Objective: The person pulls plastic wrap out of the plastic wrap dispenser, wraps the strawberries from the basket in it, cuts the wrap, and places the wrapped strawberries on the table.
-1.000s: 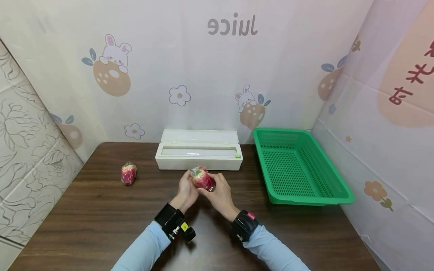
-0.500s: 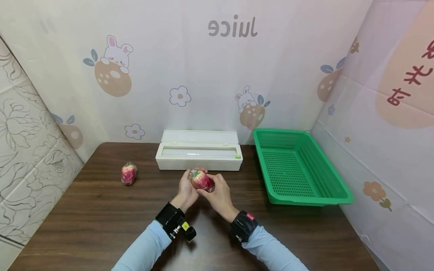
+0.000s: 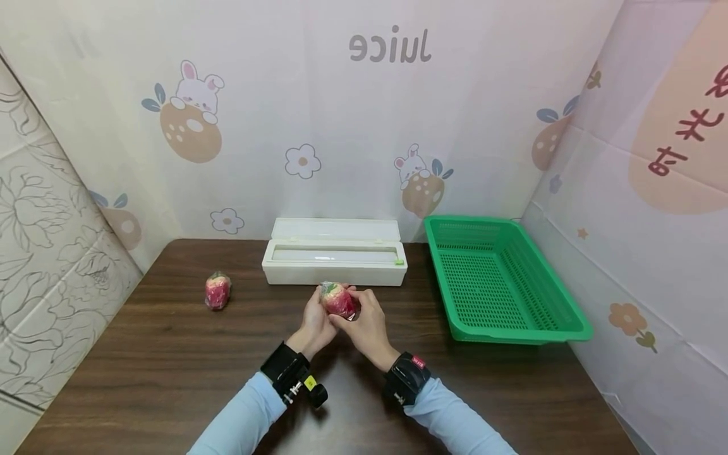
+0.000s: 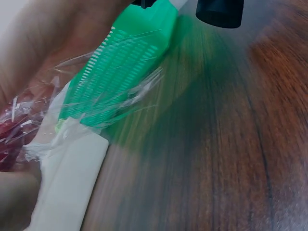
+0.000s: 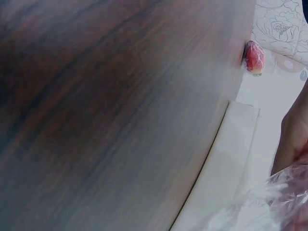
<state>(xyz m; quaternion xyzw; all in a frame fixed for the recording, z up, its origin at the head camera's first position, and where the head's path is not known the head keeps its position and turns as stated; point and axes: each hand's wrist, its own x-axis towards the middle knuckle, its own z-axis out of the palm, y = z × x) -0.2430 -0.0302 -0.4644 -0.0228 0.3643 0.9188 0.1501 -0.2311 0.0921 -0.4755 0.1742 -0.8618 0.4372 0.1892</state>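
Between both hands, above the table, is a red-and-yellow fruit [image 3: 339, 301] in clear plastic film, with some green at its pale end. My left hand [image 3: 313, 322] holds it from the left, its fingers partly hidden behind the fruit. From the right, my right hand [image 3: 368, 325] grips the fruit's red end, thumb at the near side. Loose clear film [image 4: 130, 94] stretches out from the fruit in the left wrist view; crumpled film [image 5: 288, 190] shows in the right wrist view. A second wrapped fruit [image 3: 217, 291] lies on the table at the left.
Just beyond the hands stands a white cling film dispenser [image 3: 335, 274] with its lid raised. At the right is a green plastic basket [image 3: 523, 335] with slotted walls. Printed curtains [image 3: 352, 114] border the brown wooden table [image 3: 142, 373] at the back and sides.
Both hands stay at nearly the same spot around the wrapped fruit. The left hand's fingers have shifted slightly behind it. The other things have not moved.
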